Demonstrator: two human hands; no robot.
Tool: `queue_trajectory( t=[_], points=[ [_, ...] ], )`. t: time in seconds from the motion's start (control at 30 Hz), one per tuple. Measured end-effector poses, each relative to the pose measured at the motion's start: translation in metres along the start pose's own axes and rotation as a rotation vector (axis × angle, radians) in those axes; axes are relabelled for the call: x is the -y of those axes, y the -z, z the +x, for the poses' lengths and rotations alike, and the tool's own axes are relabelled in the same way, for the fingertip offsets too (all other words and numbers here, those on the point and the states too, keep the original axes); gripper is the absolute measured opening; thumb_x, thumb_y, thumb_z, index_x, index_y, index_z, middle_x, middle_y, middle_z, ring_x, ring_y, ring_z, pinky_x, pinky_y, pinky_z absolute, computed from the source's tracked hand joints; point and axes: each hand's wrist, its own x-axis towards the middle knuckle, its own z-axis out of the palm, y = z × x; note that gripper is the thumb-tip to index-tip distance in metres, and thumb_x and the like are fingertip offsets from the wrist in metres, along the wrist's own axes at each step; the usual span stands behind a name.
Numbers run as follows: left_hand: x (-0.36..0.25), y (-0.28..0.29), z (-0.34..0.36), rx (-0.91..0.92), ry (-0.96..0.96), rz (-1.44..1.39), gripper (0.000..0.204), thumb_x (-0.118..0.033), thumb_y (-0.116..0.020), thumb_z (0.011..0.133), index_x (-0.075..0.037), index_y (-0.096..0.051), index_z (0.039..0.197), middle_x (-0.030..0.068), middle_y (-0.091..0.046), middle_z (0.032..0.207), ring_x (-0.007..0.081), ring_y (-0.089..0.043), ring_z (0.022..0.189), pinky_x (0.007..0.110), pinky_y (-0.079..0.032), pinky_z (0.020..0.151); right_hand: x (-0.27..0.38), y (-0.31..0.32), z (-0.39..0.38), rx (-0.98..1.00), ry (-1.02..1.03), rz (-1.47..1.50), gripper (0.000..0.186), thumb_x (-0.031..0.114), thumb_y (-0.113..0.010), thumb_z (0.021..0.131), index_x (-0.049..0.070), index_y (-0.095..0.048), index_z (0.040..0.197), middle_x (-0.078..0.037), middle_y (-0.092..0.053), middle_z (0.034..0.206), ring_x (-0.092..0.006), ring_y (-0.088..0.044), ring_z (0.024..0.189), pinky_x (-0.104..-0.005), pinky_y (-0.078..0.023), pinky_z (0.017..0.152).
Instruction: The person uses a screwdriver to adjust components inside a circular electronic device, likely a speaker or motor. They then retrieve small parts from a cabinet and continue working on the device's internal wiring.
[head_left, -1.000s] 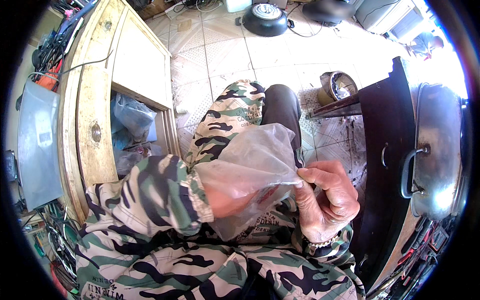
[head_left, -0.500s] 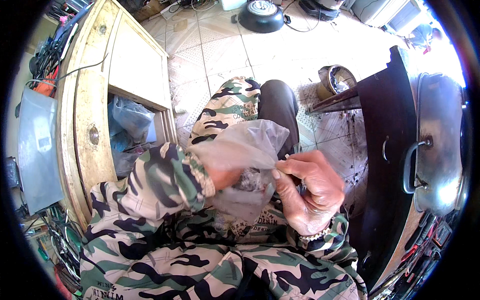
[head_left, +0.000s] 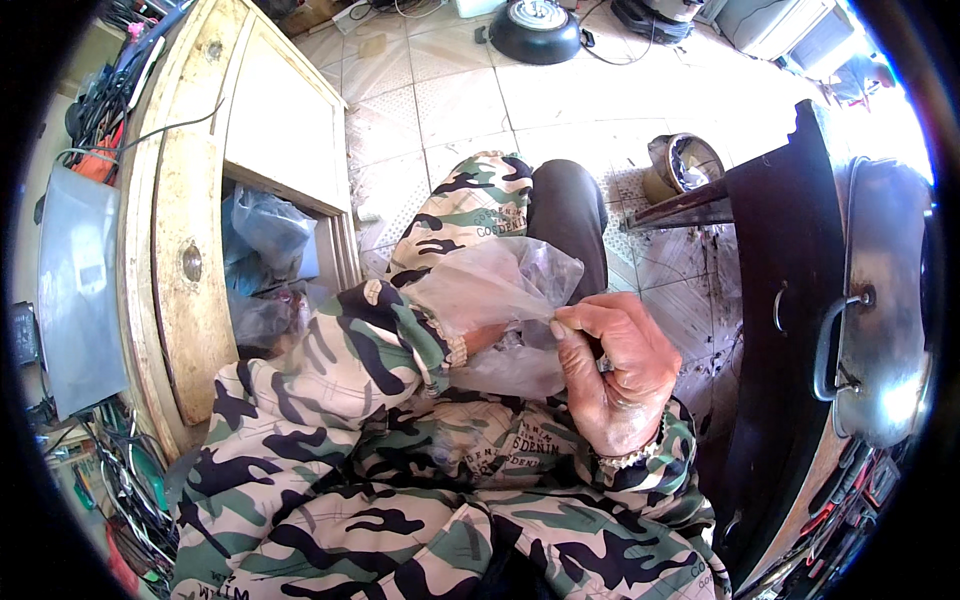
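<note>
A clear plastic bag [head_left: 500,285] is over my lap, thin and crumpled. Between thumb and forefinger, my right hand [head_left: 625,365] pinches its edge and pulls it taut. My left hand [head_left: 484,338] reaches in behind the film from the left; the fingers are hidden by the plastic, so what they do does not show. Lower folds of the bag hang beneath the two hands, above my camouflage jacket [head_left: 450,440].
On the left, a cream wooden cabinet [head_left: 285,110] has an open compartment with plastic bags [head_left: 270,235] inside. A dark cabinet [head_left: 785,250] stands right, beside a large metal pan [head_left: 885,300]. Ahead on the tiled floor are a waste bucket [head_left: 690,165] and a round black pan [head_left: 535,35].
My left hand has moved right and deeper behind the plastic, its sleeve now nearer the bag. My right hand keeps its pinch on the edge. The view has shifted slightly.
</note>
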Motion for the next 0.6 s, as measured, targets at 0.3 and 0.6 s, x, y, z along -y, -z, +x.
queue_trajectory(
  t=[0.3,0.6],
  points=[
    [0.008,-0.007,0.007,-0.122,0.022,0.302,0.023,-0.015,-0.069,0.088,-0.002,-0.066,0.108,0.018,-0.067,0.09,0.0356,-0.069,0.085,0.041,-0.055,0.07,-0.008,-0.008,0.001,-0.012,-0.036,-0.017,0.013,-0.006,-0.074,0.081,0.001,-0.07,0.092,-0.014,-0.068,0.088,-0.03,-0.07,0.076,-0.0342,-0.055,0.068],
    [0.027,-0.03,0.016,-0.332,-0.031,0.338,0.031,-0.025,-0.067,0.089,-0.002,-0.064,0.109,0.0198,-0.068,0.096,0.038,-0.068,0.09,0.047,-0.054,0.076,-0.002,-0.016,-0.001,0.127,-0.063,-0.274,0.028,0.013,-0.08,0.078,0.003,-0.067,0.101,-0.015,-0.064,0.089,-0.0344,-0.067,0.075,-0.0415,-0.055,0.066]
  ],
)
